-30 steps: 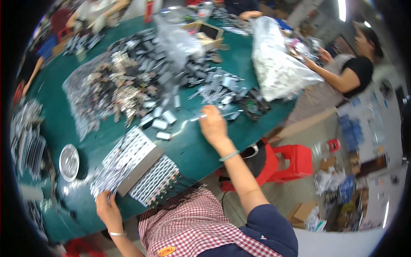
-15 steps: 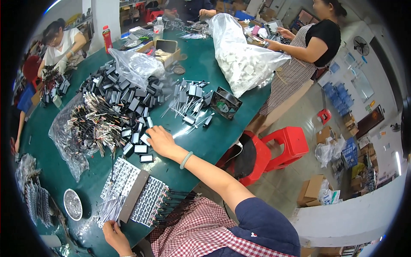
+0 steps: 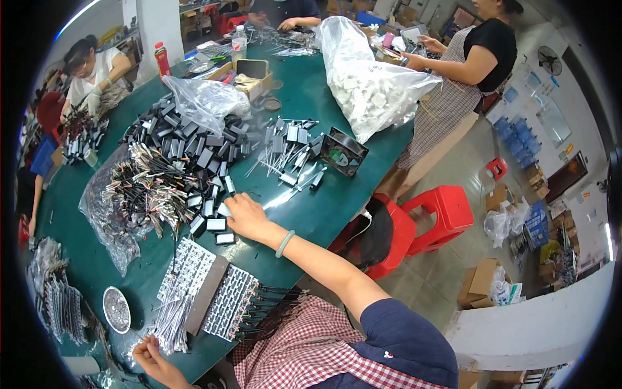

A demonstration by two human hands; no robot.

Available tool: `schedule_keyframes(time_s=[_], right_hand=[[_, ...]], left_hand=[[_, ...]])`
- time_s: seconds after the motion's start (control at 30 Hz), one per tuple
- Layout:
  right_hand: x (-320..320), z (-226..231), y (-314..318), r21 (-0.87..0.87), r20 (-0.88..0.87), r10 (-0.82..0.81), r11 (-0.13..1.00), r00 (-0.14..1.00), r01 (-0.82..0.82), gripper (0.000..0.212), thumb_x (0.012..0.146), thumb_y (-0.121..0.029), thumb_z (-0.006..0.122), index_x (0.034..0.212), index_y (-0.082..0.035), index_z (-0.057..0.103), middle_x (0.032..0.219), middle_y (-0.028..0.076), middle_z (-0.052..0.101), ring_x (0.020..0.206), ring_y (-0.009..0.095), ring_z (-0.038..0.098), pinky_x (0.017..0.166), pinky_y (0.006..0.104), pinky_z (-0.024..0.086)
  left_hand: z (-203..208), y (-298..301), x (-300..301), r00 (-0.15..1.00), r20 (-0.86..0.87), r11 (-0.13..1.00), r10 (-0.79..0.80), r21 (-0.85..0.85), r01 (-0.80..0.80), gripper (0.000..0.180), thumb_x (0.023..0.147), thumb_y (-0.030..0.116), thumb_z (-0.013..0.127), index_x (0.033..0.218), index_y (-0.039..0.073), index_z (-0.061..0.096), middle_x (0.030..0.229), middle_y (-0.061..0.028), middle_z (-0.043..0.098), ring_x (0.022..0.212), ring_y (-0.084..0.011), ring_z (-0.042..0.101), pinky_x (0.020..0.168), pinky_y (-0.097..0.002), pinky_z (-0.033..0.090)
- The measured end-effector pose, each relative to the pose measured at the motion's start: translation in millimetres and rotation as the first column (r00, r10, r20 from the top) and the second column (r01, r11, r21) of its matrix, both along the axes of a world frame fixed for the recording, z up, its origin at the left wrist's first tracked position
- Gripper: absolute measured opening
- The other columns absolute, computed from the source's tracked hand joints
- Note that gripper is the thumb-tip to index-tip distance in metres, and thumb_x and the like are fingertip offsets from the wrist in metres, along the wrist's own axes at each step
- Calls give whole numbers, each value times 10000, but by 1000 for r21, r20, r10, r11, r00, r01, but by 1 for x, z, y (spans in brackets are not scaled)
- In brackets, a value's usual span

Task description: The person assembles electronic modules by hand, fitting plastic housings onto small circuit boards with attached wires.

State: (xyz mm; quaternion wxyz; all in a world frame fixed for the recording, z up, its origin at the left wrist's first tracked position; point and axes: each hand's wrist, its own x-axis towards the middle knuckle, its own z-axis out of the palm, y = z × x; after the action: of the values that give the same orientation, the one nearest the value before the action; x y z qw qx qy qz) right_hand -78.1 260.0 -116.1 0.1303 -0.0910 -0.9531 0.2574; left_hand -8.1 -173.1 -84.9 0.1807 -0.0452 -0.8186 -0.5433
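Observation:
My right hand (image 3: 246,217) reaches to the near edge of a pile of small black rectangular cases (image 3: 204,157), its fingers closed on a small black case with a pale face (image 3: 223,209). My left hand (image 3: 155,363) is at the table's near edge, just beside the free ends of a bundle of thin silvery-white strips (image 3: 173,321). Its fingertips are pinched together; what they hold, if anything, is too small to tell. Between my hands lies a board of white-and-black patterned rows (image 3: 228,303), crossed by a grey-brown bar (image 3: 207,295), with black leads along its right side.
Left of the board stands a round bowl (image 3: 116,310). Black cables with bare ends (image 3: 152,194) lie on clear plastic. Farther off are a small fan (image 3: 343,152), a large plastic bag of white parts (image 3: 372,91) and an open carton (image 3: 259,74). Red stools (image 3: 440,217) stand at right; co-workers are around the table.
My left hand has moved left and slightly down, away from the ends of the silvery strips. My right hand stays at the black cases, almost unmoved. The view has shifted slightly.

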Motion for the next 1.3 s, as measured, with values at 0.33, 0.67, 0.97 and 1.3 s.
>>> schedule_keyframes(time_s=[0.33, 0.67, 0.97, 1.3], right_hand=[[45, 20, 9, -612, -106, -273, 776, 956, 153, 440, 869, -179, 701, 1265, -17, 596, 1060, 103, 667, 885, 171, 648, 689, 339, 541], [103, 63, -16, -896, -241, 84, -402, 967, -189, 524, 974, -136, 535, 1473, -113, 378, 1215, 163, 592, 1041, 223, 619, 702, 281, 521], [118, 75, -42, -875, -258, 49, -435, 965, -212, 430, 953, -130, 554, 1365, -64, 453, 1282, 192, 553, 1044, 278, 625, 703, 295, 532], [122, 78, -48, -865, -300, 95, -447, 949, -229, 392, 943, -121, 511, 1295, 49, 542, 1161, 180, 629, 929, 189, 619, 680, 299, 509]], left_hand=[[19, 48, -16, 984, -37, 918, -176, -367, 150, 239, 1024, 97, 504, 1225, -8, 580, 908, -10, 578, 669, -41, 424, 586, -197, 327], [77, 155, 18, 869, 185, 888, -458, 118, 444, 182, 1004, 12, 478, 1113, -19, 620, 853, -79, 642, 717, -134, 645, 628, -248, 528], [103, 195, 22, 811, 92, 810, -577, -66, 583, 235, 968, 2, 543, 1189, 12, 620, 853, -147, 668, 704, -228, 640, 607, -322, 489], [101, 198, 20, 835, -56, 833, -547, -134, 537, 159, 919, 6, 621, 1072, 4, 666, 777, -136, 640, 616, -289, 634, 544, -359, 482]])
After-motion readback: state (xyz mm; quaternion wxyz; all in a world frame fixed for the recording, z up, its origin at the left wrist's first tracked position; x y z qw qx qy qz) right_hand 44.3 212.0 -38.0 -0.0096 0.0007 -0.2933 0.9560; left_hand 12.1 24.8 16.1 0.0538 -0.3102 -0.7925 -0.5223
